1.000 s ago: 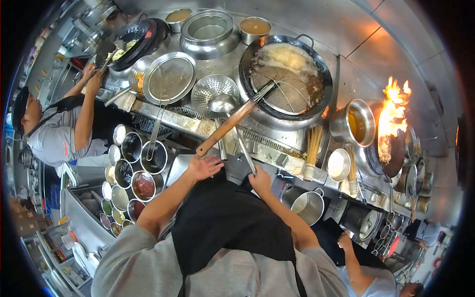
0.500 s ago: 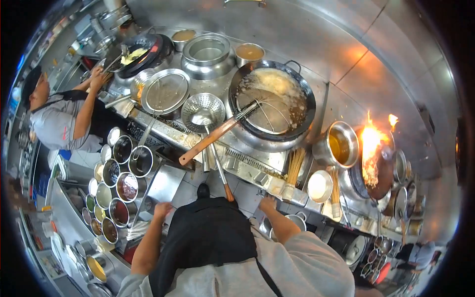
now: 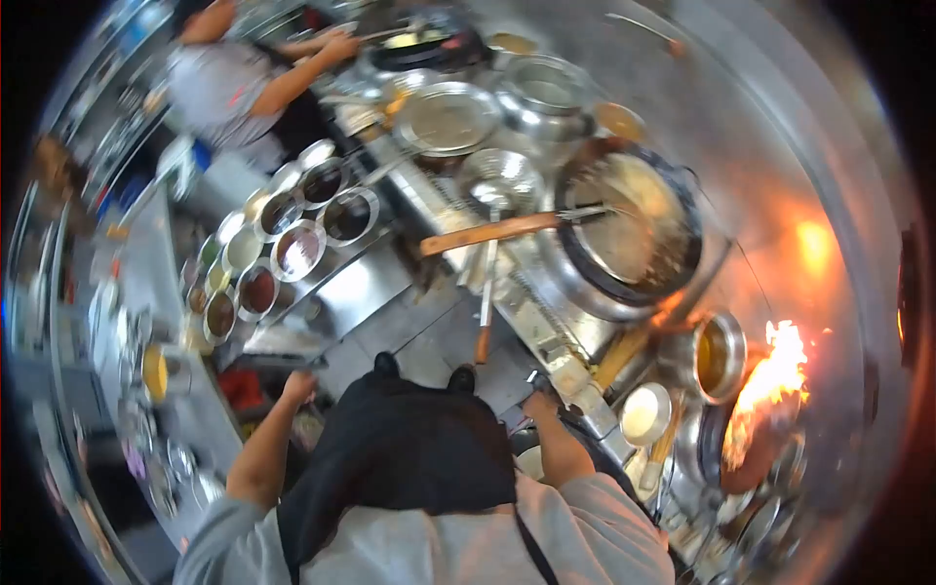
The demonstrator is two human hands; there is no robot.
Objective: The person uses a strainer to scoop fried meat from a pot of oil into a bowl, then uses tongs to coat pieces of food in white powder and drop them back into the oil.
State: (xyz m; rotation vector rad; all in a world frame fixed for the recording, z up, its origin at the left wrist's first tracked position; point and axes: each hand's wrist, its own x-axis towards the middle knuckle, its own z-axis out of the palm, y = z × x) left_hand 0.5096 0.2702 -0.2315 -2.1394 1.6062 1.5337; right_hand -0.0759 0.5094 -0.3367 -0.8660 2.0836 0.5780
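Low beside the black apron, my left hand [image 3: 299, 386] hangs near the metal counter's edge; its fingers are smeared by motion. My right hand [image 3: 537, 403] is low by the stove's front edge, with a small shiny thing beside it; blur hides its grip. Between and beyond my hands, a perforated ladle [image 3: 499, 185] and a wooden-handled wire strainer [image 3: 624, 234] rest at the stove, the strainer over a large wok [image 3: 690, 255] of bubbling liquid. Tall flames [image 3: 770, 390] rise from another wok at the right.
Another person [image 3: 229, 88] works at a wok [image 3: 429, 44] at the upper left. Round containers of sauces [image 3: 297, 249] line the left counter [image 3: 361, 283]. A pot of yellow liquid [image 3: 717, 356] and a white bowl [image 3: 644, 413] stand at the right.
The view has turned, so the stove and woks appear shifted right and the other person shifted up and right. Both my hands remain low beside the apron.
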